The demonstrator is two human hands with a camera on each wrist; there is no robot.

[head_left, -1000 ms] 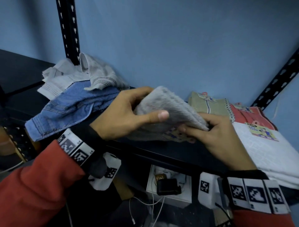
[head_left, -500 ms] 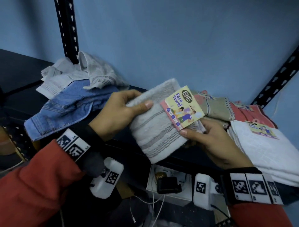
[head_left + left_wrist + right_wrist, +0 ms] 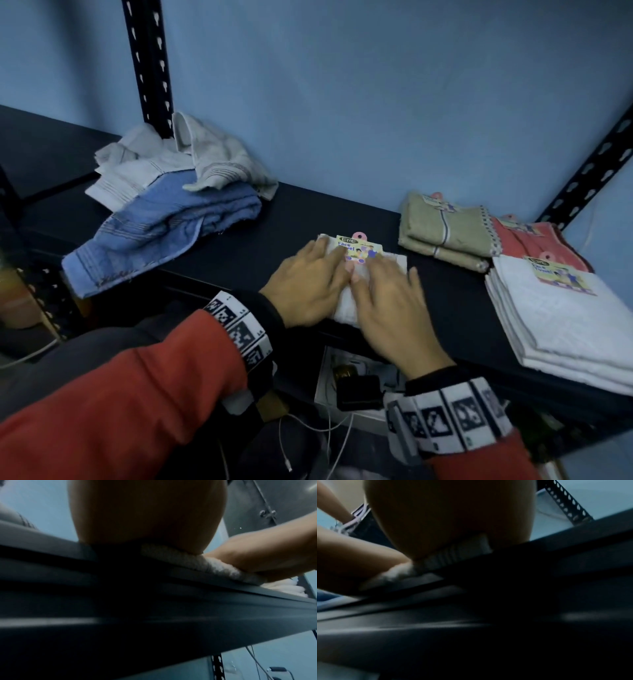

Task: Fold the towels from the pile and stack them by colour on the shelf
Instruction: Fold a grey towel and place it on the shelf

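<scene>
Pressing a folded grey towel (image 3: 368, 274) flat on the shelf (image 3: 239, 246), both the left hand (image 3: 305, 284) and right hand (image 3: 390, 301) lie with fingers straight; three stacks (image 3: 555, 315) done, the pile (image 3: 171, 212) remains.

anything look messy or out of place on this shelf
Yes. The unfolded pile at the left is crumpled, and its blue towel droops over the shelf edge. The white stack at the right also overhangs the front. Both hands press a folded towel flat.

red sleeves (image 3: 120, 404), black cuffs, marker-patterned wristbands (image 3: 239, 329)
</scene>
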